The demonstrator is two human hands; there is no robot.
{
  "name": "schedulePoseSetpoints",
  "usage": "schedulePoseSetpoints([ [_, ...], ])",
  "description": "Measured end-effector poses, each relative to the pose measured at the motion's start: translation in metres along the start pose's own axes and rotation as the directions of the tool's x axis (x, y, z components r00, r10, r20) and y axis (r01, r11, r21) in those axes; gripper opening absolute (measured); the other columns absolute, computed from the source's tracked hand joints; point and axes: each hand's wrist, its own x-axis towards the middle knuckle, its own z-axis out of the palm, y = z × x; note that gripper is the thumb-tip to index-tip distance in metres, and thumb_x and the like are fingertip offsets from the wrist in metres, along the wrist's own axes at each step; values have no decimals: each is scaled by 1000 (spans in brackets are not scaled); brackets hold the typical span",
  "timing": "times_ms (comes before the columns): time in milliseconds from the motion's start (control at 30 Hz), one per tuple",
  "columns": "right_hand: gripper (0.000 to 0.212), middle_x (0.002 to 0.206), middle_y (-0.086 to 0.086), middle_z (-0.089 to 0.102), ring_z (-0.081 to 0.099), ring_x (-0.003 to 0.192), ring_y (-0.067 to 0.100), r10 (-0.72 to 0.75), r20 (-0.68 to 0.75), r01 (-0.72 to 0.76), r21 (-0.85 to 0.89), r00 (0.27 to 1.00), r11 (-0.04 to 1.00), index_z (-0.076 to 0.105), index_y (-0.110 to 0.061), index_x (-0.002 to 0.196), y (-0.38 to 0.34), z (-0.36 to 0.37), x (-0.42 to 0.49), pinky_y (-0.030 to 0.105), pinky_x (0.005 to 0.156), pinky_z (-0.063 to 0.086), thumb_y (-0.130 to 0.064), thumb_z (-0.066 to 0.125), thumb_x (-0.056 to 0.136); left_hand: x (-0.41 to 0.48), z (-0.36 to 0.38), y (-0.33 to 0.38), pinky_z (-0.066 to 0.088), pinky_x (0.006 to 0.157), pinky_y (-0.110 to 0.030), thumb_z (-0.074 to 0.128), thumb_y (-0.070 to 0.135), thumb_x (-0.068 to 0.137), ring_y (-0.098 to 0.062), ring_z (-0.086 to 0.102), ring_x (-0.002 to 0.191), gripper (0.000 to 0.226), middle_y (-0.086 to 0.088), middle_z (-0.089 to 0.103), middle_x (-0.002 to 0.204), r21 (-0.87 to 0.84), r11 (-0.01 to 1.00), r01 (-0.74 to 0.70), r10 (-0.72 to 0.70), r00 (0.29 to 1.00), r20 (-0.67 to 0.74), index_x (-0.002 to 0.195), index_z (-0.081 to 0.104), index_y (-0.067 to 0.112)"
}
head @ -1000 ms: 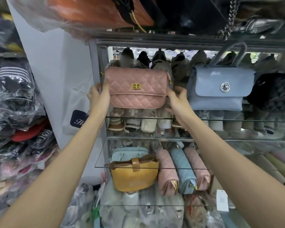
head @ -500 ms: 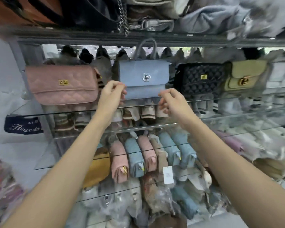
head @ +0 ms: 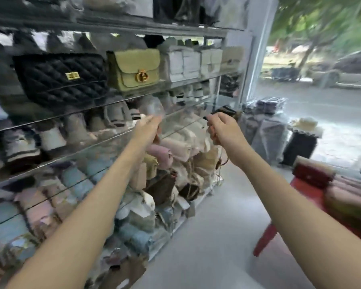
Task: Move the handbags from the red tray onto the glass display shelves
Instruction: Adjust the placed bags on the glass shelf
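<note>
My left hand (head: 148, 128) and my right hand (head: 223, 128) hover in front of the glass display shelves (head: 188, 82), fingers relaxed, holding nothing. On the upper glass shelf stand a black quilted handbag (head: 58, 78) and an olive-green handbag (head: 136, 69) with a gold clasp. At the right edge sits the red tray (head: 306, 190), carrying a dark red handbag (head: 313, 174), pink handbags (head: 352, 188) and an olive one (head: 346, 211), all blurred.
Lower glass shelves hold several pink, blue and beige bags (head: 165, 155) and wrapped goods. White boxes (head: 192, 63) fill the upper shelf's right end. Grey floor (head: 217, 236) runs between shelves and tray. Covered stacks (head: 267, 126) stand by the window.
The view has swung right, from the pink and blue bags to the black and olive ones. Both hands let go of the pink bag, touched the blue one, and now hang free.
</note>
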Motion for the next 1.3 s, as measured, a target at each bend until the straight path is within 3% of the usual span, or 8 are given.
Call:
schedulePoseSetpoints([
  [100,31,61,-5,40,33,51,10,69,-126,-65,29,990,997,42,-20,75,32,-61,3,22,47,28,-24,49,105,6,71,-10,32,44,-18,50,23,103,-4,37,42,40,14,40,42,-50,998,46,-39,989,143,63,44,20],
  [300,32,50,-13,38,29,46,8,201,-341,-210,12,918,978,40,-22,70,92,-156,7,21,44,25,-16,48,101,29,195,-38,27,49,-26,49,27,102,-9,31,43,42,11,35,46,-52,987,151,-116,903,414,62,38,23],
  [467,20,60,-4,37,30,51,9,260,-475,-292,8,840,956,46,-18,82,136,-217,24,23,47,22,-16,43,102,61,296,-69,20,42,-22,47,22,101,-7,23,39,40,12,28,44,-3,979,203,-165,806,569,64,32,24],
  [567,21,63,-3,41,33,53,8,317,-550,-375,8,773,927,49,-16,85,162,-246,39,24,50,26,-20,43,105,85,350,-87,19,47,-26,48,25,100,-11,24,43,41,12,30,44,64,976,209,-199,735,648,62,33,23],
  [800,23,57,-10,39,35,50,9,349,-704,-457,38,619,888,46,-23,77,218,-311,76,23,45,27,-24,47,100,130,468,-105,23,52,-27,49,26,97,-15,28,52,37,7,34,51,162,980,113,-197,601,775,63,37,21],
  [933,26,53,-8,40,34,42,6,372,-757,-496,74,536,865,46,-19,77,247,-345,83,21,41,28,-25,50,102,127,530,-117,24,53,-29,50,30,96,-14,28,53,36,4,33,55,179,983,35,-175,459,871,64,37,21],
  [1133,35,58,-5,39,36,52,13,469,-783,-569,183,408,801,40,-21,68,317,-410,92,30,53,27,-28,51,101,125,636,-146,19,46,-24,52,37,97,-12,27,45,37,7,34,49,241,969,-52,-215,297,930,66,48,18],
  [1300,35,58,-6,44,41,58,15,524,-793,-598,264,312,757,45,-22,64,377,-471,110,34,62,32,-31,52,97,128,719,-173,21,43,-22,49,36,102,-11,28,44,37,4,35,55,298,951,-84,-268,262,927,71,53,16],
])
